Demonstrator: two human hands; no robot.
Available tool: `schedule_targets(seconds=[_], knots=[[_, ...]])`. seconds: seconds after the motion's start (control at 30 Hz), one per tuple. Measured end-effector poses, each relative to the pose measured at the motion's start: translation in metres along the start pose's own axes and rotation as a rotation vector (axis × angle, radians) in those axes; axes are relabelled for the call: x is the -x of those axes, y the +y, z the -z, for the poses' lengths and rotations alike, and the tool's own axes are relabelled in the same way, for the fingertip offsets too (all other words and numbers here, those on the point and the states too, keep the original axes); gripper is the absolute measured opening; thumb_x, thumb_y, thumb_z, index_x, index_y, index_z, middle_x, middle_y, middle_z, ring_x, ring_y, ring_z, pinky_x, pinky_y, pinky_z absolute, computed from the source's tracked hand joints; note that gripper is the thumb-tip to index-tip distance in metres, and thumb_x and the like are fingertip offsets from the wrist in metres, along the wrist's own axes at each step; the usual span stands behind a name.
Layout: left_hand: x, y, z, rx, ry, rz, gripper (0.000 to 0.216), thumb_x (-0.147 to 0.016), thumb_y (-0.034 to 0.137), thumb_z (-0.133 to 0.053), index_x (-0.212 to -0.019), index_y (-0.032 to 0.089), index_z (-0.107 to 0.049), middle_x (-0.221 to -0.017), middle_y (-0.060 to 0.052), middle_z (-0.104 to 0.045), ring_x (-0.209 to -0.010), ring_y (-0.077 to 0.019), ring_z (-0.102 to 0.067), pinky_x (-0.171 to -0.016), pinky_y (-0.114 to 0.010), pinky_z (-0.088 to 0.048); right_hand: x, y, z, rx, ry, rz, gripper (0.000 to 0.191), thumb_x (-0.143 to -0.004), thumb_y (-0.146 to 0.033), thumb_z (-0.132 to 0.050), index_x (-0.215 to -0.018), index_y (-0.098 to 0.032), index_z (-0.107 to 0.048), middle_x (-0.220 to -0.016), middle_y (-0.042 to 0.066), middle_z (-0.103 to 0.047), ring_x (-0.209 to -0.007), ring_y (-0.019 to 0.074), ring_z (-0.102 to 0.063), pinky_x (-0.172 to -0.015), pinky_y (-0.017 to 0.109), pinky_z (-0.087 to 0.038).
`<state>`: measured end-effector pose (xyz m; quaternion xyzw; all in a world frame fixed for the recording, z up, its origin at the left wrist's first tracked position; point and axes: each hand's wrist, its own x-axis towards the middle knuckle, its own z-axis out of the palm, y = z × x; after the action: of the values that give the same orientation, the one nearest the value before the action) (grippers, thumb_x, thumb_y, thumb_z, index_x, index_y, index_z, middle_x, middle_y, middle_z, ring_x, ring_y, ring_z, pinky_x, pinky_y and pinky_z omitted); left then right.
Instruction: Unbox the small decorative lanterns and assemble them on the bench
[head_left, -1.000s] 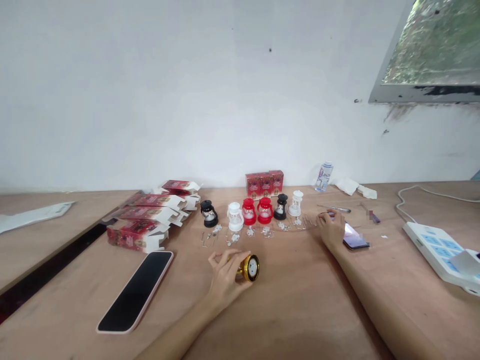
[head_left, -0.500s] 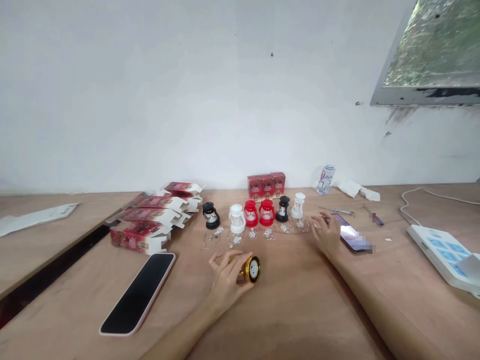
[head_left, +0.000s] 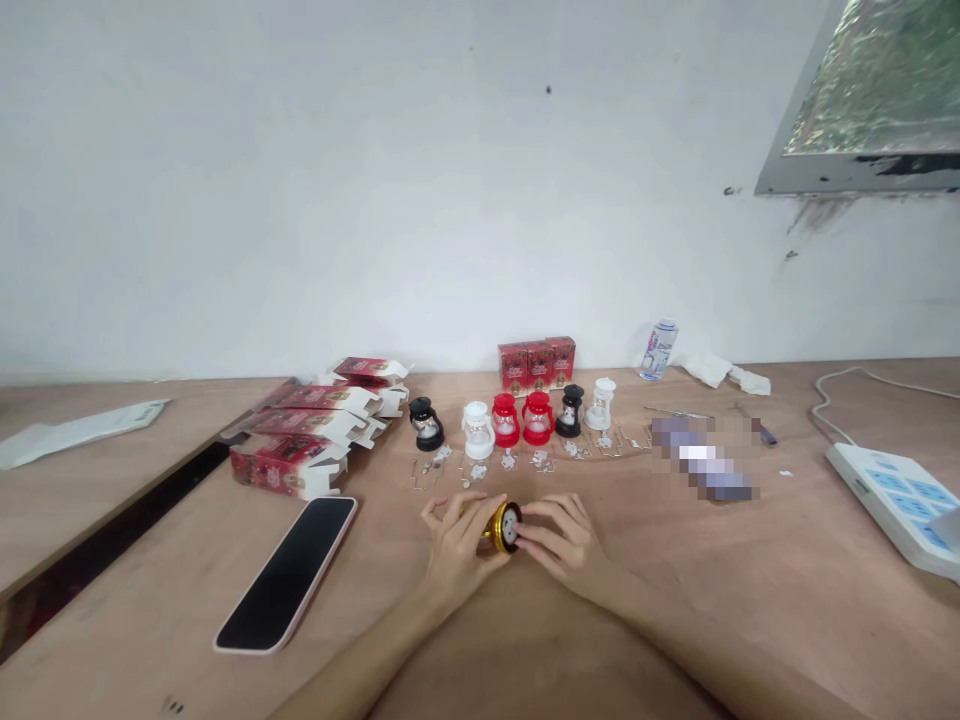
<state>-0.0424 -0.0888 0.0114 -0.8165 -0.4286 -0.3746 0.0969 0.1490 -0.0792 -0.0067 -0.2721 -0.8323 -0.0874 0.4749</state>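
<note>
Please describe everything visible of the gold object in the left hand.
The gold object looks metallic. It is held sideways before the lanterns, its round end facing right: a pale disc with dark spots inside a gold rim. The left hand grips it; the right hand's fingers are at the disc, apparently touching. Much else is hidden.

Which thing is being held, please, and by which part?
The left hand holds the gold lantern by its side, behind the round base. The right hand touches that base; any grip is unclear.
</note>
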Motion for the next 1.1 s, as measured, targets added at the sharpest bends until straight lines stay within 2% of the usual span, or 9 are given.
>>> schedule_targets(seconds=[0.3,0.53,0.7,0.87,1.1], knots=[[0.001,0.004,0.0,0.002,-0.015,0.002,0.035,-0.074,0.025,-0.062,-0.109,0.024,-0.059,-0.09,-0.004,-0.072,-0.091,-0.0246,-0.06,-0.087,-0.04,-0.023,-0.002,-0.005,-0.001,-0.062,0.045,-0.028,0.013,-0.081,-0.016,-0.059,-0.091,-0.023,-0.064,-0.088,0.004,-0.069,-0.082,0.017,-0.059,-0.069,0.033,-0.046],[0.002,0.007,-0.004,0.006,-0.006,0.026,0.035,-0.072,0.022,-0.062,-0.107,0.024,-0.058,-0.087,-0.002,-0.071,-0.087,-0.0229,-0.06,-0.087,-0.041,-0.021,-0.006,-0.008,0.001,-0.039,0.038,0.084,0.019,-0.08,-0.01,-0.057,-0.097,-0.018,-0.061,-0.092,0.006,-0.071,-0.087,0.0176,-0.064,-0.072,0.032,-0.052],[0.001,0.009,-0.002,-0.019,-0.026,0.0,0.04,-0.068,0.016,-0.06,-0.107,0.023,-0.058,-0.087,0.0,-0.071,-0.086,-0.0213,-0.061,-0.086,-0.04,-0.022,-0.01,-0.012,0.004,-0.071,0.071,0.104,0.02,-0.078,-0.006,-0.057,-0.095,-0.016,-0.061,-0.084,0.007,-0.072,-0.081,0.017,-0.067,-0.071,0.029,-0.056],[0.0,0.011,-0.001,-0.022,0.008,-0.036,0.038,-0.071,0.015,-0.056,-0.108,0.021,-0.057,-0.087,-0.002,-0.071,-0.084,-0.021,-0.061,-0.084,-0.04,-0.022,-0.01,-0.014,0.003,-0.104,0.09,0.087,0.017,-0.077,-0.005,-0.058,-0.088,-0.017,-0.061,-0.073,0.006,-0.071,-0.074,0.0166,-0.068,-0.067,0.028,-0.057],[0.003,0.013,-0.007,-0.054,0.078,-0.055,0.033,-0.075,0.021,-0.057,-0.108,0.019,-0.059,-0.086,-0.003,-0.071,-0.082,-0.0203,-0.06,-0.084,-0.039,-0.023,-0.007,-0.013,0.0,-0.147,0.16,0.045,0.014,-0.075,-0.004,-0.059,-0.083,-0.016,-0.06,-0.074,0.007,-0.07,-0.071,0.0157,-0.067,-0.066,0.027,-0.057]])
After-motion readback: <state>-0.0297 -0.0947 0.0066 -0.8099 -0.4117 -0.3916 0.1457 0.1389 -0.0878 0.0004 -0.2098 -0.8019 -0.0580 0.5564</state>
